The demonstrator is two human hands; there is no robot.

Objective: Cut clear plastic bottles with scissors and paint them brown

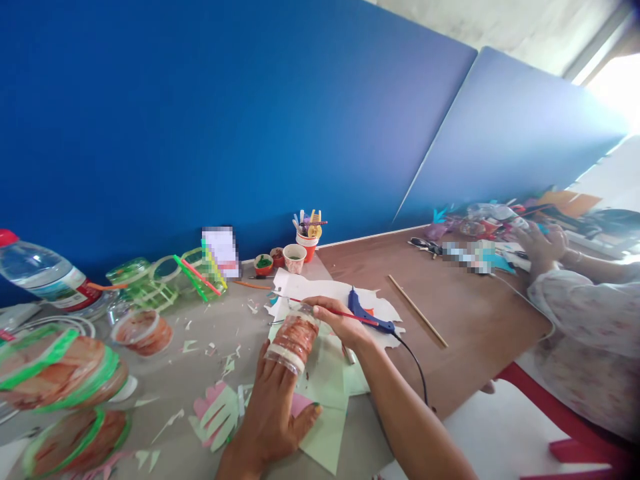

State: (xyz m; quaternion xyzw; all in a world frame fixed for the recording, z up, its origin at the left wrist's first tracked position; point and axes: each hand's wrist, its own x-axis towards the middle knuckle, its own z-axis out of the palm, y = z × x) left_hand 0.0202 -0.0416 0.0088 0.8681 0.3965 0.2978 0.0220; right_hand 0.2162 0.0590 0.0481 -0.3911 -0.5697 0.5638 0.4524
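My left hand point(274, 407) has its fingers pushed inside a cut clear plastic bottle piece point(294, 339) painted orange-brown and holds it up over the paper. My right hand point(340, 321) is closed around a thin red-handled paintbrush point(320, 305), whose tip points left, level with the top of the bottle piece. Under both hands lie pale green paper sheets point(325, 387) and white paper point(320, 288). A blue glue gun point(367, 313) rests on the paper just right of my right hand, its black cord trailing toward me.
Small paint cups point(294, 257) and a cup of tools point(307, 235) stand by the blue partition. Painted bottle pieces point(60, 370), green bottle pieces point(165, 277) and a water bottle point(45, 272) fill the left. A wooden stick point(417, 310) lies right; another person's hands point(537, 247) work there.
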